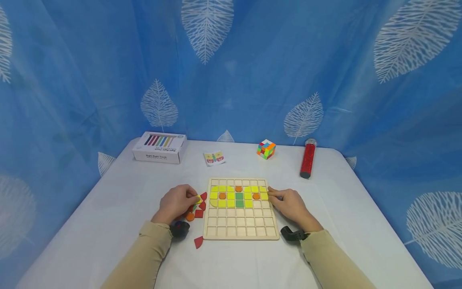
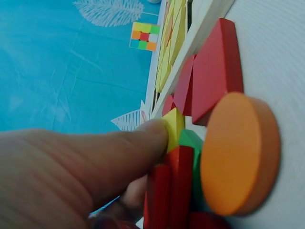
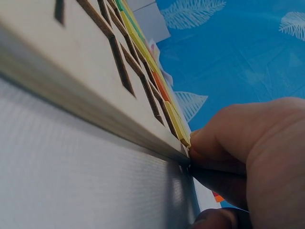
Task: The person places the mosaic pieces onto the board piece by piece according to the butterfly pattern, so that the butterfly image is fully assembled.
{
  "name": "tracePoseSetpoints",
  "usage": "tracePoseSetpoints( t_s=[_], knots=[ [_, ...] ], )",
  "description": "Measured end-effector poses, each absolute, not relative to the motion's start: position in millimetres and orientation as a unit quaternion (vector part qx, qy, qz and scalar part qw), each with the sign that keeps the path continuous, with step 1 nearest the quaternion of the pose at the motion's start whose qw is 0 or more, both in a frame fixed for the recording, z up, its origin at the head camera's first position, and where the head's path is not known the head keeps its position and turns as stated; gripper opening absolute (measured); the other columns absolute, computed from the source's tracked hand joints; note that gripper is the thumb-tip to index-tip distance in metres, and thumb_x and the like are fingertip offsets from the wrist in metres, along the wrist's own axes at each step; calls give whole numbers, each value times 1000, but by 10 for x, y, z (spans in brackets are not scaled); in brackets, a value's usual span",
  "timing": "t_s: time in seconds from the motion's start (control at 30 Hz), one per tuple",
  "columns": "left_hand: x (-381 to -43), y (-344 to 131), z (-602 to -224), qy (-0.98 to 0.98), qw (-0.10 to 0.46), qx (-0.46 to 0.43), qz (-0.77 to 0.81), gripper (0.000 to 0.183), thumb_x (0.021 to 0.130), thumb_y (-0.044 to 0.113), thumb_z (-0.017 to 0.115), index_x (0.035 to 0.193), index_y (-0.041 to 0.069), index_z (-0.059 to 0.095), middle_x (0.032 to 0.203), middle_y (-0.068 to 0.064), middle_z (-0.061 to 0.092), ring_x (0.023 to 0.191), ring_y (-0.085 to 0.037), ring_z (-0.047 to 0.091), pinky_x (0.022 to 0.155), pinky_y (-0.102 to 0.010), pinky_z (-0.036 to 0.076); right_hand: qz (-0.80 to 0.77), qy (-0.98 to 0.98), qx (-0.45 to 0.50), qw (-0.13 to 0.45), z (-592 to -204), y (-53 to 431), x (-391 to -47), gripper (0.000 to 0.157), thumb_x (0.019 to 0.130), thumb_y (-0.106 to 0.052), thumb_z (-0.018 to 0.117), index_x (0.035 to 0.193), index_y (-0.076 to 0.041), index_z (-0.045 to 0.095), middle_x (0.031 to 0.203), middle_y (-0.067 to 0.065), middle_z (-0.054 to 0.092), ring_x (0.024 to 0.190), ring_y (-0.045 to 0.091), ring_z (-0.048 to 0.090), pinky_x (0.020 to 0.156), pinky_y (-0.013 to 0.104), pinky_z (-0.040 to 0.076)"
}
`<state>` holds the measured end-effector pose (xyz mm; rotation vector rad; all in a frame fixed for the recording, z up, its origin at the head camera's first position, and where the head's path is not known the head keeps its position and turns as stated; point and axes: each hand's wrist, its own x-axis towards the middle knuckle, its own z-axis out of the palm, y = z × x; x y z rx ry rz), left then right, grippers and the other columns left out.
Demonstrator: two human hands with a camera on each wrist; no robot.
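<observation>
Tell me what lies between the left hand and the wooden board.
In the head view, red pieces and a partly hidden green piece lie between the left hand, which pinches a yellow piece, and the wooden board.

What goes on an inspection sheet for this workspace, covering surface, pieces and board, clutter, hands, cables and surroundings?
Surface: white table.
Job's things: gridded board bearing yellow tiles, green tiles and orange tiles; loose red pieces and an orange disc left of it; printed card behind it.
Clutter: box, color cube, red tube toward the back.
Hands: left hand pinches a yellow piece; right hand touches the board's right edge.
Cables: nothing seen.
Surroundings: blue leaf-print curtain.
</observation>
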<state>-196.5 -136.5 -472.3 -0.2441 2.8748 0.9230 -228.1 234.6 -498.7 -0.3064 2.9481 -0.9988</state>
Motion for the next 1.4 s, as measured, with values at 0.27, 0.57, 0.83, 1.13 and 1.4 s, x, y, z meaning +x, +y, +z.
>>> tracePoseSetpoints(
  t_s=[0.27, 0.57, 0.83, 1.13, 1.4],
  knots=[
    [-1970, -1371, -4726, 942, 45, -89, 319, 19, 95, 29, 75, 105, 14, 70, 86, -2, 65, 69, -19, 58, 60, -27, 49, -323, 941, -99, 8, -5001, 2362, -2281, 33, 98, -31, 67, 127, -16, 73, 141, -1, 64, 135, 31, 58, 108, 53, 47],
    [-1946, -1370, -4739, 938, -21, -83, 336, 19, 95, 30, 74, 109, 16, 70, 98, -2, 67, 75, -19, 58, 65, -29, 50, -334, 938, -95, 5, -5014, 2350, -2233, 33, 97, -30, 69, 126, -15, 74, 139, -1, 65, 134, 31, 58, 108, 53, 46],
    [-1927, -1162, -4720, 930, -35, -37, 364, 15, 96, 27, 73, 107, 17, 72, 103, -2, 68, 71, -18, 55, 61, -29, 46, -330, 939, -98, -6, -5021, 2336, -2234, 32, 97, -29, 69, 126, -15, 74, 139, -1, 65, 133, 30, 59, 108, 53, 47],
    [-2031, -509, -4604, 931, -5, 92, 353, 4, 94, 25, 74, 97, 22, 74, 97, 7, 70, 87, -14, 59, 78, -33, 51, -336, 935, -109, -20, -4999, 2388, -2251, 32, 97, -29, 69, 123, -13, 75, 137, 0, 66, 132, 30, 61, 108, 52, 47],
    [-2141, 36, -4568, 929, 34, 156, 334, 6, 96, 25, 73, 94, 20, 75, 86, 10, 67, 76, -10, 58, 67, -30, 48, -333, 936, -116, -21, -5024, 2386, -2249, 31, 96, -27, 69, 123, -12, 75, 137, 2, 67, 131, 31, 61, 107, 53, 47]
  ],
)
